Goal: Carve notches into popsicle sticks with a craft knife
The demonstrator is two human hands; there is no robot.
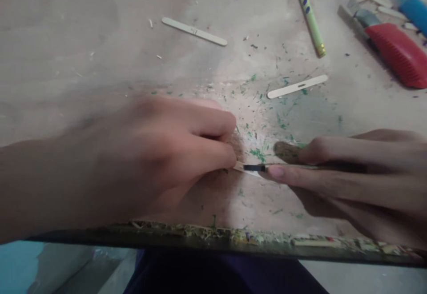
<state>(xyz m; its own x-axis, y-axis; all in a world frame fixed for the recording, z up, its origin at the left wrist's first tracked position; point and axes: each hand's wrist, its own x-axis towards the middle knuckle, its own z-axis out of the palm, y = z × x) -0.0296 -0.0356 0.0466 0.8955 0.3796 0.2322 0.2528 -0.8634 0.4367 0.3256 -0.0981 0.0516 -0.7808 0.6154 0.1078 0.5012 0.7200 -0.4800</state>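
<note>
My left hand (156,156) rests curled on the wooden board (100,62), its fingers closed on the end of a small wooden stick (239,166) that pokes out at its fingertips. My right hand (350,174) comes in from the right with thumb and forefinger pinched on a thin knife, whose dark blade (255,167) lies against the stick's tip. The two hands almost meet near the board's front edge. Most of the stick is hidden under my left fingers.
Two flat ice-cream sticks (194,31) (297,86) lie further back. A green pencil with blue spots (310,16) and a red-handled cutter (393,49) lie at the back right, beside a blue object (412,7). Green and wood shavings litter the board and its front edge (233,236).
</note>
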